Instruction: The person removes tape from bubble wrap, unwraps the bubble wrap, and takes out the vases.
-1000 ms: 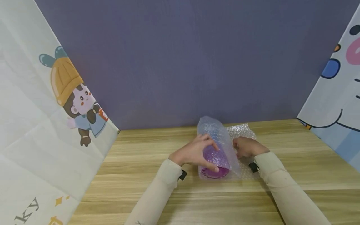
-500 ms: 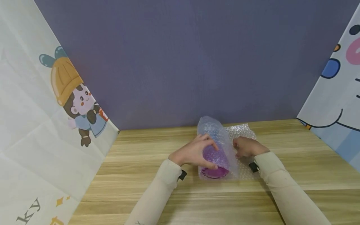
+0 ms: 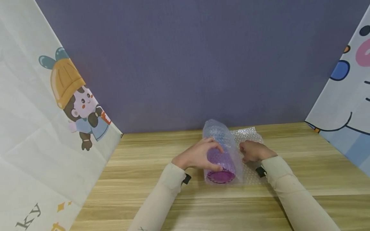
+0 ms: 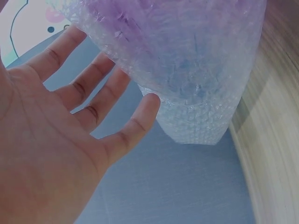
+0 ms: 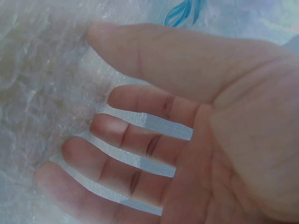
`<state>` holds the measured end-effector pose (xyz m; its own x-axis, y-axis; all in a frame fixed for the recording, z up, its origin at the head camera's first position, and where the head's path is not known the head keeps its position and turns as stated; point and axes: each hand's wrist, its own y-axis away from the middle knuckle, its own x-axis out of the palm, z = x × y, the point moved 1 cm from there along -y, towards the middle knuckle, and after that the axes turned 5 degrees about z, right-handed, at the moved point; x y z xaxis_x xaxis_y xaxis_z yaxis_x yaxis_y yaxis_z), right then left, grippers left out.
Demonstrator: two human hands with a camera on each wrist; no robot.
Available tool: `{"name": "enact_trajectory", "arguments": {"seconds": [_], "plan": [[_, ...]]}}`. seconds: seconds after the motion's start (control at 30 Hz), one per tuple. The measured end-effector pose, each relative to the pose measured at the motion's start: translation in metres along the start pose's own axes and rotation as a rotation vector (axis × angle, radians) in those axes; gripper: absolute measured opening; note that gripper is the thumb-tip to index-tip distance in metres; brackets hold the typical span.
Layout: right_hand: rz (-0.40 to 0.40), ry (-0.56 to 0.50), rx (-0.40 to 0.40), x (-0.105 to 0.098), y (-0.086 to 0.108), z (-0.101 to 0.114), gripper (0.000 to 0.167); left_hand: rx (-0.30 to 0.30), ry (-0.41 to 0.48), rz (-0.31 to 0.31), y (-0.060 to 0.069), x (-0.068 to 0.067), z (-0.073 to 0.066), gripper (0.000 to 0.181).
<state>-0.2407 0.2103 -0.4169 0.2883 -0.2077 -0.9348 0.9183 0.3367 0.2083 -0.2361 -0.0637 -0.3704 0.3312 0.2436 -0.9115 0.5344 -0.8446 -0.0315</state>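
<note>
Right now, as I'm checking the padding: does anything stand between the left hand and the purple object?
Yes: bubble wrap covers the side of the purple object under the left hand, so it comes between the two. Nothing else visible stands in the way.

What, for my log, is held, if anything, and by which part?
The left hand holds the purple object around its near end; whether the right hand grips the bubble wrap can't be told.

Letters "ky" [image 3: 29,216] slant up the white panel [image 3: 26,173] (grey print); a mark [image 3: 141,228] on the left sleeve [image 3: 157,199] is illegible.
</note>
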Motion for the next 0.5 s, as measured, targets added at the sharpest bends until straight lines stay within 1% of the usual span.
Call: {"name": "enact_trajectory", "arguments": {"seconds": [0.23,0.5], "plan": [[0.0,0.012,-0.015,-0.004,-0.004,-0.005,0.03,-0.017,-0.008,-0.032,-0.005,-0.003,0.003,0.055],[0.007,0.006,-0.029,-0.008,-0.012,-0.014,0.03,-0.043,0.013,-0.061,-0.009,-0.007,0.004,0.056]]}}
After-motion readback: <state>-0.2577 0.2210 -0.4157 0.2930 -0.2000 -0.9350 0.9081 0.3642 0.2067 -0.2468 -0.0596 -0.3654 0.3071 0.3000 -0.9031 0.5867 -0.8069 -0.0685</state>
